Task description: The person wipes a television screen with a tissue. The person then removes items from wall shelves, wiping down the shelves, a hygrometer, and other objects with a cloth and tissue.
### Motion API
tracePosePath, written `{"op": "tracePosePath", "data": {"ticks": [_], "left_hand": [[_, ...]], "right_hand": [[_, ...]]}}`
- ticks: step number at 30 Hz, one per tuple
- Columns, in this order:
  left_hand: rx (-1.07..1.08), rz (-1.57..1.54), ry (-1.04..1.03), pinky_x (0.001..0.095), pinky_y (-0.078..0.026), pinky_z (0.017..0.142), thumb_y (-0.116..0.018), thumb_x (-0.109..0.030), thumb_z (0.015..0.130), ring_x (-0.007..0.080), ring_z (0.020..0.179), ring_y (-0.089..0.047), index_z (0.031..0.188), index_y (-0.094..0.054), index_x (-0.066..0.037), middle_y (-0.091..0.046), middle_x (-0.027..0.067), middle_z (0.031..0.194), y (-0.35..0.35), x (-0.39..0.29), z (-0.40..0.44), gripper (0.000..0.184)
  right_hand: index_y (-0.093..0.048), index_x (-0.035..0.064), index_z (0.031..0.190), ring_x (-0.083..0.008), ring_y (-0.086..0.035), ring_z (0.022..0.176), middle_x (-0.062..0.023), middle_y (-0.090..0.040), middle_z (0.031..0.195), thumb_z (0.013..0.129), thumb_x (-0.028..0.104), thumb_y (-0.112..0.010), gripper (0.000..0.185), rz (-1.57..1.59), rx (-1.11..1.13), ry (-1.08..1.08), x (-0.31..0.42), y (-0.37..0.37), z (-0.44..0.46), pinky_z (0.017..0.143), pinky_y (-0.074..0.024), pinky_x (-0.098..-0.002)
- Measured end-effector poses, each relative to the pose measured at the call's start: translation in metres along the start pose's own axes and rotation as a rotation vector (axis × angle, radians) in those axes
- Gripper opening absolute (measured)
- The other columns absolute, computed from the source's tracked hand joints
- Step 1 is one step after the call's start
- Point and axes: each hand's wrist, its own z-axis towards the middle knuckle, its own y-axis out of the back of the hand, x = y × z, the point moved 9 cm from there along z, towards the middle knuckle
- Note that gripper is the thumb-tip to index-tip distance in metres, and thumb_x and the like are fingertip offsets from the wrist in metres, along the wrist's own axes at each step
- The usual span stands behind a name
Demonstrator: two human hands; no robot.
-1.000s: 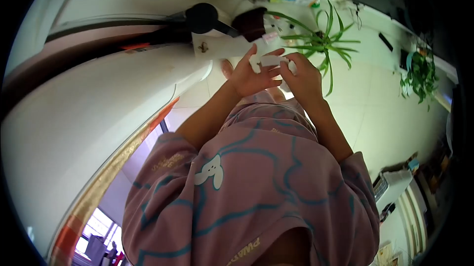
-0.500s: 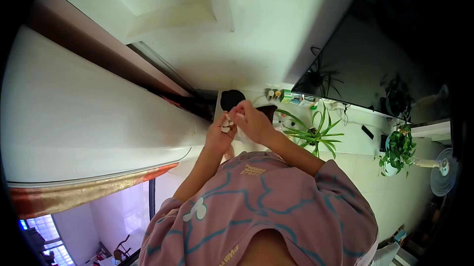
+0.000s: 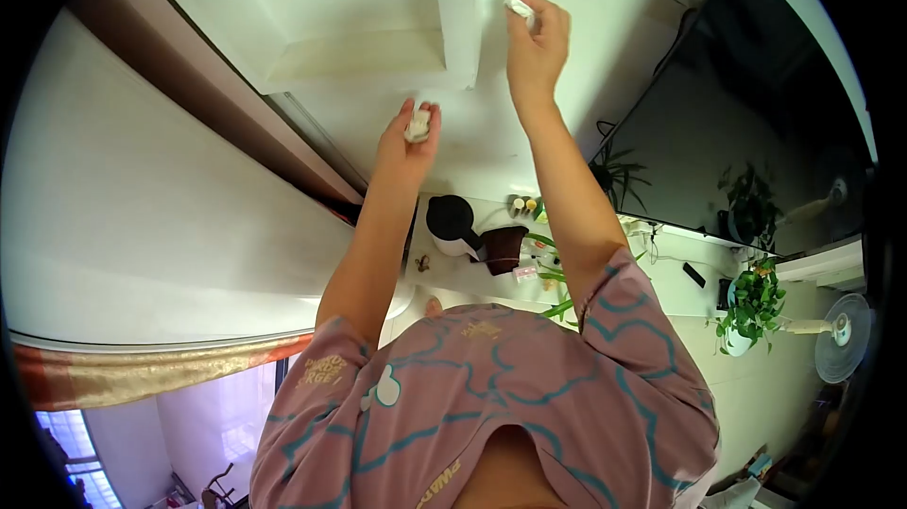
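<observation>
My left hand (image 3: 408,145) is raised in front of the wall, its fingers curled around a small white piece (image 3: 418,126) that looks like crumpled tissue or putty. Higher and to the right, my right hand (image 3: 538,42) pinches another white piece (image 3: 519,8) between thumb and fingers, close to the wall (image 3: 501,131). The two hands are apart. What the white material is cannot be made out exactly.
A recessed wall shelf (image 3: 457,18) is at upper left. Below stand a kettle (image 3: 452,221), a dark brown container (image 3: 504,249) and small bottles (image 3: 524,204). On the right are a television (image 3: 746,112), a potted plant (image 3: 756,306), a remote (image 3: 694,275) and a fan (image 3: 842,337).
Both hands have moved up and apart from where they met over the counter. The right hand has risen farthest, carrying a white piece. The view has tilted up toward the wall.
</observation>
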Motion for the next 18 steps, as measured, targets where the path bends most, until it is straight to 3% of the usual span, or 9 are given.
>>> {"op": "tracePosePath", "data": {"ticks": [6,7,8,11,14,15,16,17,18], "left_hand": [[0.073,-0.095,0.083,0.0443,-0.052,0.091,-0.051,-0.004,0.089,0.0279,0.094,-0.059,0.101,-0.054,0.001,-0.059,0.0135,0.098,-0.025,0.013,0.017,0.014],[0.084,-0.110,0.089,0.0441,-0.052,0.091,-0.051,-0.003,0.088,0.0281,0.094,-0.059,0.100,-0.055,0.001,-0.059,0.0142,0.098,-0.021,0.014,0.021,0.013],[0.099,-0.123,0.096,0.0439,-0.053,0.091,-0.051,-0.003,0.088,0.0282,0.093,-0.059,0.100,-0.055,0.001,-0.059,0.0149,0.098,-0.014,0.015,0.029,0.013],[0.077,-0.092,0.199,0.0446,-0.052,0.092,-0.051,-0.002,0.087,0.0310,0.097,-0.058,0.105,-0.053,0.002,-0.057,0.0181,0.104,0.004,0.027,0.023,0.018],[0.094,0.134,0.267,0.0413,-0.050,0.095,-0.050,-0.002,0.088,0.0311,0.103,-0.058,0.110,-0.053,0.000,-0.058,0.0173,0.106,0.012,0.037,-0.016,0.022],[0.172,0.201,0.296,0.0415,-0.049,0.097,-0.052,-0.003,0.088,0.0306,0.104,-0.057,0.112,-0.051,0.000,-0.057,0.0177,0.109,0.022,0.043,-0.020,0.024],[0.246,0.266,0.326,0.0418,-0.047,0.098,-0.054,-0.005,0.088,0.0301,0.104,-0.057,0.113,-0.050,0.000,-0.056,0.0182,0.111,0.033,0.049,-0.024,0.027],[0.247,0.265,0.325,0.0418,-0.047,0.098,-0.054,-0.005,0.088,0.0301,0.104,-0.057,0.113,-0.050,0.000,-0.056,0.0182,0.111,0.046,0.048,-0.027,0.027],[0.289,0.367,0.411,0.0388,-0.047,0.096,-0.056,-0.006,0.087,0.0274,0.105,-0.057,0.117,-0.048,-0.001,-0.056,0.0170,0.113,0.058,0.056,-0.034,0.032]], "right_hand": [[-0.063,0.0011,0.109,-0.0124,-0.053,0.089,-0.0057,-0.059,0.101,0.087,0.012,-0.060,0.024,0.159,0.127,-0.306,-0.022,-0.019,-0.045,0.078,-0.0435,-0.0259],[-0.062,0.0011,0.111,-0.0126,-0.054,0.088,-0.0049,-0.060,0.100,0.087,0.010,-0.060,0.026,0.244,0.193,-0.446,-0.028,-0.018,-0.056,0.079,-0.0442,-0.0255],[-0.062,0.0018,0.112,-0.0119,-0.054,0.086,-0.0037,-0.060,0.097,0.086,0.007,-0.058,0.026,0.167,0.210,-0.373,-0.036,-0.014,-0.059,0.077,-0.0446,-0.0252],[-0.060,0.0025,0.093,-0.0085,-0.048,0.071,-0.0001,-0.053,0.081,0.088,0.011,-0.050,0.014,0.200,0.290,-0.353,-0.029,0.005,-0.076,0.061,-0.0397,-0.0226],[-0.059,0.0035,0.087,-0.0102,-0.045,0.061,0.0019,-0.050,0.066,0.089,0.015,-0.048,0.016,0.123,0.440,-0.640,-0.026,0.025,-0.127,0.056,-0.0405,-0.0273],[-0.058,0.0051,0.090,-0.0050,-0.046,0.068,0.0026,-0.052,0.073,0.089,0.017,-0.050,0.014,-0.028,0.518,-0.682,-0.028,0.031,-0.148,0.059,-0.0386,-0.0227],[-0.057,0.0043,0.095,-0.0084,-0.050,0.072,-0.0013,-0.055,0.076,0.090,0.026,-0.055,0.022,-0.181,0.575,-0.541,-0.034,0.035,-0.165,0.066,-0.0431,-0.0250],[-0.059,0.0043,0.100,-0.0120,-0.056,0.079,-0.0058,-0.062,0.083,0.089,0.034,-0.061,0.031,-0.334,0.683,-0.570,-0.039,0.039,-0.185,0.073,-0.0460,-0.0266],[-0.060,0.0087,0.109,-0.0275,-0.066,0.086,-0.0167,-0.067,0.094,0.083,0.052,-0.063,0.051,-0.319,0.731,-0.593,-0.053,0.042,-0.209,0.076,-0.0497,-0.0355]]}}
